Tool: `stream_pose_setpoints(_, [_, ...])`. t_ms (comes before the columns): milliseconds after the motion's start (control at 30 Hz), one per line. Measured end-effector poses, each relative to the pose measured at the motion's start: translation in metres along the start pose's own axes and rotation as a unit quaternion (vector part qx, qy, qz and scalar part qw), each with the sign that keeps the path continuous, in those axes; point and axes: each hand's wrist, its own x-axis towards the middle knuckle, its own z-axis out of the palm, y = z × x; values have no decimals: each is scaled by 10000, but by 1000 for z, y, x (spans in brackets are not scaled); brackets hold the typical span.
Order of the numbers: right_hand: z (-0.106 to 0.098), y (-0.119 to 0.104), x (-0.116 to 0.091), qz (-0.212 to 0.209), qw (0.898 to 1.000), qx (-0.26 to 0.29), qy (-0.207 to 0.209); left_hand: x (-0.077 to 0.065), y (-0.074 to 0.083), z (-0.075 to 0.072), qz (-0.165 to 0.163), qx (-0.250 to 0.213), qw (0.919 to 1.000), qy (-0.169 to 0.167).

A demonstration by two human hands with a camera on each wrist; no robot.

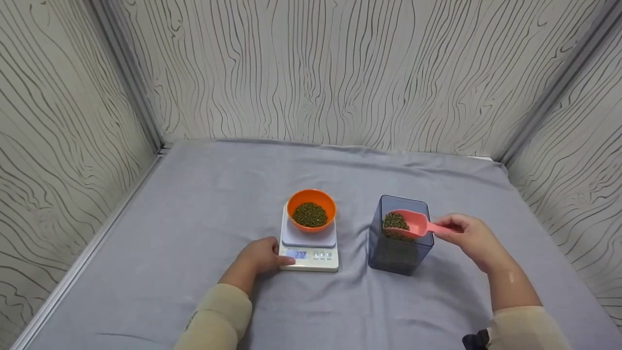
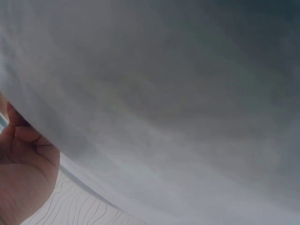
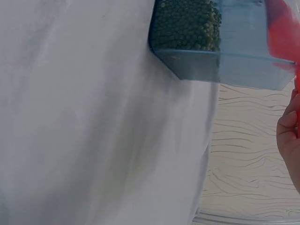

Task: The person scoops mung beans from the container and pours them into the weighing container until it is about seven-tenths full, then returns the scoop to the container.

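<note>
My left hand (image 1: 262, 255) grips the left front corner of a white kitchen scale (image 1: 316, 266), its thumb lying beside the lit display, which appears to read 272. An orange bowl (image 1: 330, 208) with green mung beans (image 1: 309, 215) in it sits on the scale's platform. To the right, my right hand (image 1: 474, 240) holds a pink scoop (image 1: 419, 223) by its handle. The scoop carries mung beans and is over the mouth of a clear bluish container (image 1: 375, 245). More beans (image 3: 185, 26) show through the container's wall in the right wrist view.
A grey cloth (image 1: 218, 194) with shallow wrinkles covers the table. Wood-patterned panels (image 1: 311, 73) stand behind and on both sides, with grey metal posts (image 1: 124, 73) at the corners. A small black object (image 1: 476, 339) is by the right sleeve.
</note>
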Motion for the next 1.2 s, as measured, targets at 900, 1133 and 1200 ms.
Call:
stream_pose_setpoints(900, [11, 29, -8, 312, 9934, 1086, 194, -2, -1, -1, 129, 76, 9999, 61])
stream_pose_setpoints(1133, [10, 25, -8, 107, 9971, 678, 337, 0, -3, 1, 198, 209, 9995, 138])
stream_pose_setpoints(1200, [9, 24, -7, 26, 9972, 640, 373, 0, -2, 0, 241, 339, 9990, 189])
